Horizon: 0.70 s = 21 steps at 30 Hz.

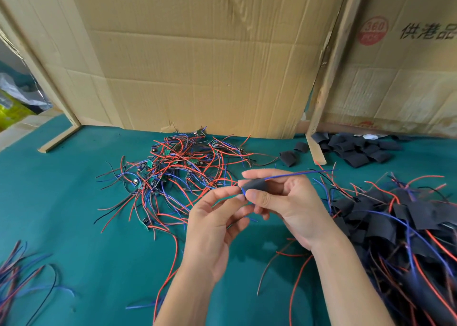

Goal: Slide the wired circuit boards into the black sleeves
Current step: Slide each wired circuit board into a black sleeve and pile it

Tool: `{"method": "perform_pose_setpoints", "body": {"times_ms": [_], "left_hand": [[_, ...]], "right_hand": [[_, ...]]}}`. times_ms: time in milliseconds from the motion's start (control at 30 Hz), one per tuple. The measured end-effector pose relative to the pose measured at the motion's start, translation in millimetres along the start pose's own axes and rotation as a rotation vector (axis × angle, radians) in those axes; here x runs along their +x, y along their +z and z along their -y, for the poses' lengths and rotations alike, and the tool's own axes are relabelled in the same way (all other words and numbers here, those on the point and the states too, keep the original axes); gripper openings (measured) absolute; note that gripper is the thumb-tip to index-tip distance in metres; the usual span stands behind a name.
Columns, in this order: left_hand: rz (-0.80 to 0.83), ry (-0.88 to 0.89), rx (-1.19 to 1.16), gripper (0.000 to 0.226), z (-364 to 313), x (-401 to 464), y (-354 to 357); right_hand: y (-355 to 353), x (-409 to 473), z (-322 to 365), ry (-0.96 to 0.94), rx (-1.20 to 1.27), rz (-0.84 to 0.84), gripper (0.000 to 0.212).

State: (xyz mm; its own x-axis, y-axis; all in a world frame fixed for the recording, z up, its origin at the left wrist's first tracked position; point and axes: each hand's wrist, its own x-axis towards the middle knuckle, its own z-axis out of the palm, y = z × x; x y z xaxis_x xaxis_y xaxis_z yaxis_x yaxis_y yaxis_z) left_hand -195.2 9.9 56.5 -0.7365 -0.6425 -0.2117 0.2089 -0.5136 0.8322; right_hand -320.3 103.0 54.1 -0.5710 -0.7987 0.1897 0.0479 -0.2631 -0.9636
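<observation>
Both hands meet above the green counter [74,202]: the right hand [284,202] pinches a black sleeve [256,185] between thumb and forefinger. The left hand [212,224] fingers pinch the blue wire [296,173] at the sleeve's near end.

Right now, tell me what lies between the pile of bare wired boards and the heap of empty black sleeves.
Head view: two loose sleeves on green cloth, then a wooden strip.

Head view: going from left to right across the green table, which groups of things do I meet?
Loose wires at the left edge → pile of bare wired boards → left hand → right hand gripping a black sleeve → heap of sleeved boards.
</observation>
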Motion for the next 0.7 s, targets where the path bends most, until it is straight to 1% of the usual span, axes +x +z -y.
{"method": "perform_pose_setpoints", "body": {"times_ms": [100, 167, 267, 300, 400, 500, 700], "left_hand": [[0.037, -0.002, 0.005, 0.022, 1, 3, 2], [0.062, -0.023, -0.027, 0.027, 1, 4, 1], [0.116, -0.065, -0.108, 0.035, 1, 3, 0], [0.139, -0.067, -0.114, 0.034, 0, 3, 0], [0.215, -0.042, -0.075, 0.022, 0, 1, 4], [0.239, 0.019, -0.049, 0.021, -2, -3, 11], [0.231, 0.247, 0.171, 0.02, -1, -4, 21]], "right_hand": [[-3, -1, 1, 0.011, 0.008, 0.0, 0.044], [-2, -1, 1, 0.008, 0.021, 0.013, 0.047], [0, 0, 0, 0.024, 0.067, 0.037, 0.046], [0, 1, 0, 0.037, 0.082, 0.05, 0.043], [1, 1, 2, 0.08, 0.12, 0.105, 0.038], [0, 0, 5, 0.093, 0.157, 0.154, 0.04], [-1, -2, 9, 0.098, 0.164, 0.144, 0.046]]}}
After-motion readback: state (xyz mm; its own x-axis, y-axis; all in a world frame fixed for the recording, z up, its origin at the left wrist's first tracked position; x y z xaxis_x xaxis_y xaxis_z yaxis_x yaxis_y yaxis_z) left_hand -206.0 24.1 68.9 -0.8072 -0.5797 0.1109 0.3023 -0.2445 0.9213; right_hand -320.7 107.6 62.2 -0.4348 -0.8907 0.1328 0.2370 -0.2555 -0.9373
